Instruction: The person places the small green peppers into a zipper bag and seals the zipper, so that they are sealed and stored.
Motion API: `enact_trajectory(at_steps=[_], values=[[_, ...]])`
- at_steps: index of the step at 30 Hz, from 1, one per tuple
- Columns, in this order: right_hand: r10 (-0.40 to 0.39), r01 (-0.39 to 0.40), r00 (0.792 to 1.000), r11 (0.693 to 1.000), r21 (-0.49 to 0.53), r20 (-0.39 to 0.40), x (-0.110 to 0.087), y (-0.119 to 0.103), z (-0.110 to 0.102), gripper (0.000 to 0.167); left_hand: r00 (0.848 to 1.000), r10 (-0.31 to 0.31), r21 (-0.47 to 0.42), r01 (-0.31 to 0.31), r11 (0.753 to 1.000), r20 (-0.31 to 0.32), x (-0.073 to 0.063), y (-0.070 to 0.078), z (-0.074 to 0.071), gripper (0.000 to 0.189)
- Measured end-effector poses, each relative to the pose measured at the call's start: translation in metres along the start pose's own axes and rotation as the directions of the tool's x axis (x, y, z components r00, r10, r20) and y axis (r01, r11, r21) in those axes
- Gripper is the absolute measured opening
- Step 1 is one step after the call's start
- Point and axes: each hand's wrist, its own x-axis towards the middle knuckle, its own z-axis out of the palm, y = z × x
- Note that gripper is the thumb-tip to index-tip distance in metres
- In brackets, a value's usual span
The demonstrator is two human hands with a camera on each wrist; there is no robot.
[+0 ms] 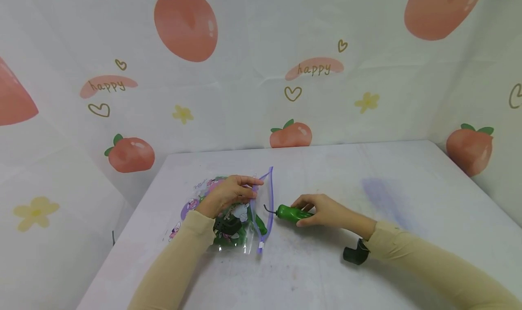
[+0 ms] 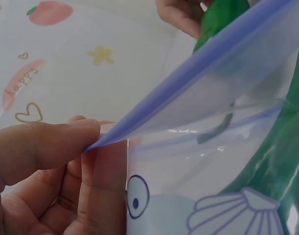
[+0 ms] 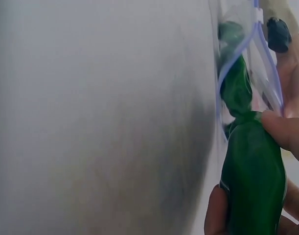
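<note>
A clear zip bag (image 1: pixel 272 190) with purple edging and cartoon prints lies on the table, its mouth spread open to the right. My left hand (image 1: pixel 229 193) pinches one side of that mouth; the left wrist view shows the purple rim (image 2: pixel 181 85) between thumb and fingers. Green peppers (image 1: pixel 260 225) are inside the bag, partly covered by the print and my arm. Just right of the opening, my right hand (image 1: pixel 324 211) grips a glossy green chili pepper (image 1: pixel 288 213), its thin dark stem pointing toward the bag. In the right wrist view this pepper (image 3: pixel 254 178) overlaps the bag's mouth.
The white table (image 1: pixel 310 273) carries a faint purple stain (image 1: pixel 383 196) at right. Behind it hangs a fabric backdrop (image 1: pixel 244 106) printed with peaches and flowers. A black wrist device (image 1: pixel 355 253) sits by my right cuff, another (image 1: pixel 226 225) by my left.
</note>
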Motion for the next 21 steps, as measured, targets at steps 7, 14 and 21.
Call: enact_trajectory(at_steps=[7, 14, 21], values=[[-0.012, 0.011, 1.0, 0.999, 0.034, 0.012, 0.004, -0.007, 0.009, 0.037, 1.0, 0.001, 0.007, -0.001, 1.0, 0.001, 0.0, 0.001, 0.0, 0.043], [-0.027, 0.028, 1.0, 0.999, 0.026, -0.015, 0.008, -0.011, 0.017, 0.038, 1.0, -0.011, 0.027, 0.011, 1.0, -0.015, 0.002, 0.001, 0.003, 0.042], [-0.027, 0.026, 0.999, 0.999, 0.028, 0.034, 0.009, -0.017, 0.019, 0.044, 1.0, -0.009, 0.026, 0.01, 1.0, -0.018, 0.002, 0.001, 0.003, 0.041]])
